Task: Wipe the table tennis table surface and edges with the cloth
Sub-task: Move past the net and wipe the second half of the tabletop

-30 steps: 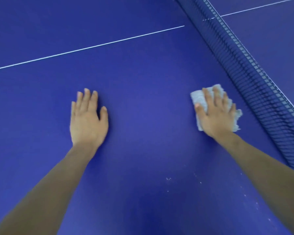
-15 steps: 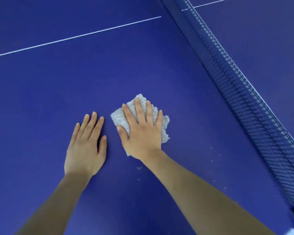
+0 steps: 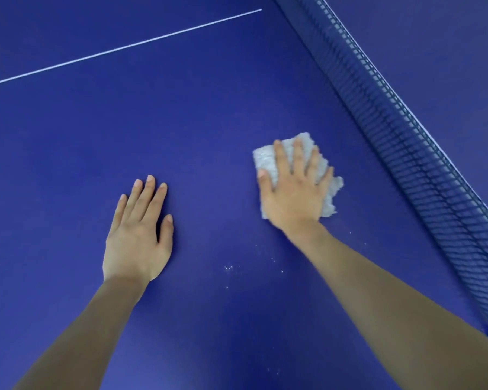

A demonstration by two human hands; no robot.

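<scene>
The blue table tennis table (image 3: 195,122) fills the view. A crumpled grey-white cloth (image 3: 265,159) lies flat on it, right of centre. My right hand (image 3: 295,192) presses down on the cloth with straight, spread fingers and covers most of it. My left hand (image 3: 137,235) rests flat on the bare surface to the left, fingers straight, holding nothing. Small white specks (image 3: 228,268) dot the surface between my forearms.
The dark net (image 3: 406,142) runs diagonally from the top centre to the right edge, close to the cloth's right side. A white line (image 3: 124,47) crosses the table's far left part. The other half of the table (image 3: 448,52) lies beyond the net.
My right hand has slid the cloth back to the right, away from my left hand and towards the net. The left hand has stayed flat in place.
</scene>
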